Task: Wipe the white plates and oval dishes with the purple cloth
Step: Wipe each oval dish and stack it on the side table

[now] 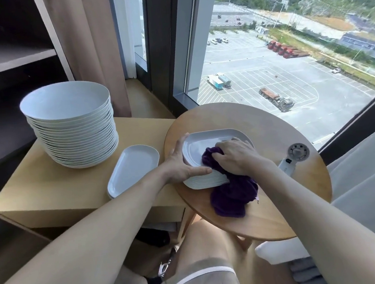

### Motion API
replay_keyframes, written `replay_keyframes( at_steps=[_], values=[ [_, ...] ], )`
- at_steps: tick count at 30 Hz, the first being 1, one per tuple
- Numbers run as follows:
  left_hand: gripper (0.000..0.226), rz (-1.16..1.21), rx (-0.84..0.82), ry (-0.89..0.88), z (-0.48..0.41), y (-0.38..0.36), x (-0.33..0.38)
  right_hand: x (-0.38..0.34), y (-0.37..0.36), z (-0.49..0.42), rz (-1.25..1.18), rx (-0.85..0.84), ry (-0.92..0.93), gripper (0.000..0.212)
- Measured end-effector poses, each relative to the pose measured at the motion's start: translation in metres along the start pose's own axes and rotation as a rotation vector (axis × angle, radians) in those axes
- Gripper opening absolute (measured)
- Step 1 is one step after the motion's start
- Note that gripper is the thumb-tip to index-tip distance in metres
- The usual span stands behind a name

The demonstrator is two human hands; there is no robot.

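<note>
A stack of white oval dishes (206, 141) sits on the round wooden table (261, 127). My right hand (235, 157) grips the purple cloth (233, 194) and presses it on the top dish; the rest of the cloth hangs over the stack's near edge onto the table. My left hand (181, 164) holds the stack's left rim, thumb along the near side and fingers on the far side. A few more oval dishes (131, 168) lie on the square wooden side table (28, 188). Behind them stands a tall stack of round white plates (68, 119).
A small white handheld fan (294, 156) lies on the round table's right side. A dark shelf unit (11, 57) and a beige curtain (89, 44) stand behind the side table. A large window (286, 44) is just beyond the round table. My knees are below.
</note>
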State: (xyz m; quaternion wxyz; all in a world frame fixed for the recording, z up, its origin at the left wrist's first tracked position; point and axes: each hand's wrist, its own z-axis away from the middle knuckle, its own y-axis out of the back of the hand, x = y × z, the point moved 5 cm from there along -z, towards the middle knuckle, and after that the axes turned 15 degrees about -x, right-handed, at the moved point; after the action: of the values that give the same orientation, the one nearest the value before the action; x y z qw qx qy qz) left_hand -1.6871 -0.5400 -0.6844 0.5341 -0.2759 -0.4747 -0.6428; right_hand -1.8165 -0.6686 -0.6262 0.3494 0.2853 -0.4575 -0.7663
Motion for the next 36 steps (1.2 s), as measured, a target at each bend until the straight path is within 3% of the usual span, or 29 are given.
replay_keyframes(
  at_steps=[7, 13, 22, 29, 36],
  values=[
    [0.143, 0.053, -0.046, 0.018, -0.003, -0.002, 0.001, -0.047, 0.004, -0.021, 0.006, -0.068, 0.130, 0.020],
    [0.145, 0.117, -0.062, -0.051, -0.009, -0.003, -0.003, -0.052, 0.007, -0.032, -0.010, 0.099, 0.153, 0.024],
    [0.125, -0.054, 0.039, -0.013, 0.002, 0.000, 0.004, -0.027, 0.011, -0.046, 0.002, 0.299, 0.002, 0.028],
    [0.124, -0.155, 0.055, 0.051, 0.005, 0.001, 0.003, 0.040, 0.021, -0.028, 0.009, 0.307, -0.261, 0.023],
    [0.124, -0.104, 0.093, 0.040, 0.005, -0.001, 0.000, 0.039, 0.005, -0.004, -0.083, 0.210, -0.223, 0.031]
  ],
)
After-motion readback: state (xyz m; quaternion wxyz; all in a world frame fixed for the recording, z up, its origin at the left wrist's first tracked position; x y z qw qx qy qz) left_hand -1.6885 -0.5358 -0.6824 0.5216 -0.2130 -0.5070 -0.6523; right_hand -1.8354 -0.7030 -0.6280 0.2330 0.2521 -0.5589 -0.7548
